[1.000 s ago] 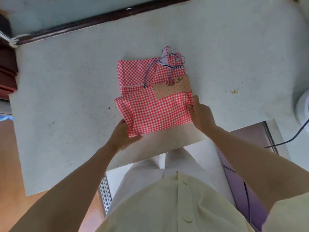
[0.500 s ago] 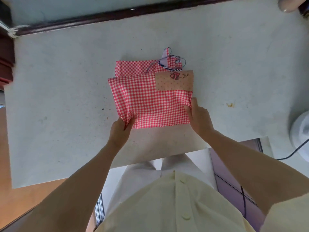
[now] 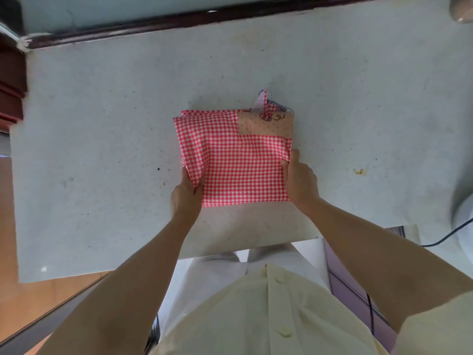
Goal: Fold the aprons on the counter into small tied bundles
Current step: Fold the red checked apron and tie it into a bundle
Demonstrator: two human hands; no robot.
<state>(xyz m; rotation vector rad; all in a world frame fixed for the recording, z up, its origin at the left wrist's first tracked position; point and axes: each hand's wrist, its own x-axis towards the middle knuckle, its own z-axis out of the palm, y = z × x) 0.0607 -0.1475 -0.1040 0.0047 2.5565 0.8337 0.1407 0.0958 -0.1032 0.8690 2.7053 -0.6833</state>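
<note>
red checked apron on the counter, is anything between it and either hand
Nothing visible. The left hand grips the left edge of the folded red-and-white checked cloth apron and the right hand grips its right edge, on the pale speckled counter.

Bare counter [image 3: 102, 124] left, behind & right of apron [image 3: 230, 162]; obstacles: white appliance [image 3: 464, 226] w/ cord [image 3: 445, 238] at far-right edge, dark ledge [image 3: 153, 25] along back.
</note>
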